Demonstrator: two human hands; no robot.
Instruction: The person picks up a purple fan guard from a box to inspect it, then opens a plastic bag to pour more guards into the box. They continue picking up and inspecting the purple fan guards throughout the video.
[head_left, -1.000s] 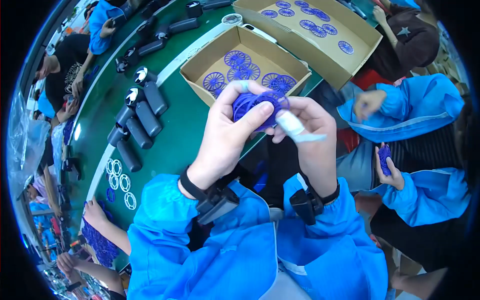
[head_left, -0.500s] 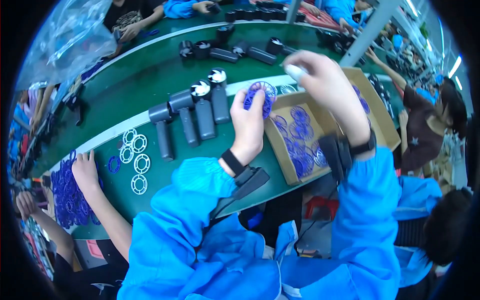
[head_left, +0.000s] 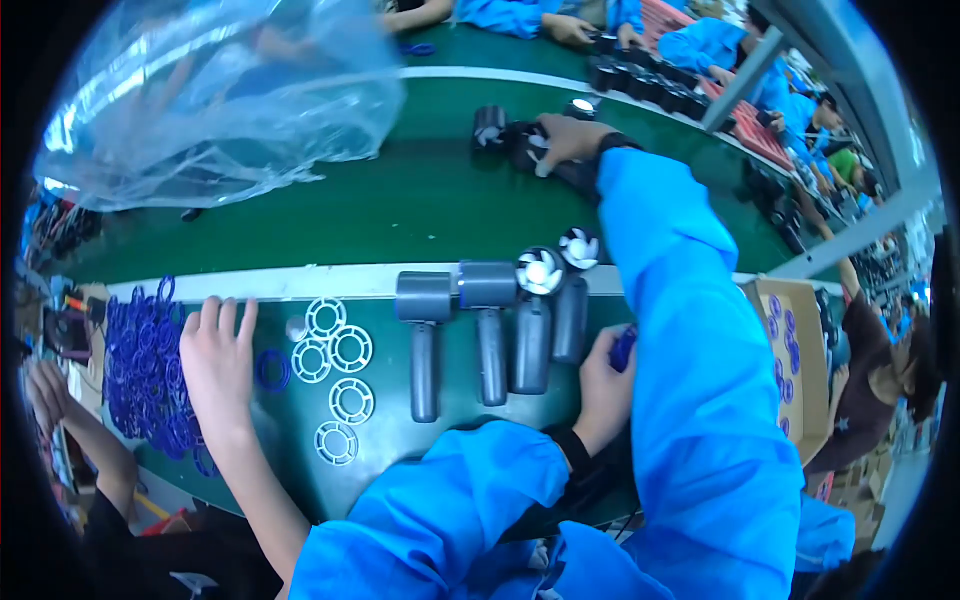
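My left hand [head_left: 606, 390] is closed round a purple fan grille [head_left: 623, 348], partly hidden behind my right sleeve. My right hand [head_left: 572, 140] reaches out over the green belt, its fingers curled round the head of a dark grey handheld fan [head_left: 530, 150]. Another handheld fan [head_left: 489, 130] lies just left of it. On the near strip of the bench, several grey handheld fans [head_left: 424, 345] lie in a row left of my left hand, with white blades showing in two of them.
At left are white rings [head_left: 350, 400], a purple ring [head_left: 272, 370] and a heap of purple rings [head_left: 145, 370], beside a co-worker's hand [head_left: 220, 350]. Clear plastic sheeting [head_left: 230, 110] hangs upper left. A cardboard box [head_left: 812, 370] with purple grilles stands right, below a metal post [head_left: 750, 75].
My right hand has gone from above the box out to a fan on the belt. My left hand has lowered, still holding the purple grille. The view has shifted.
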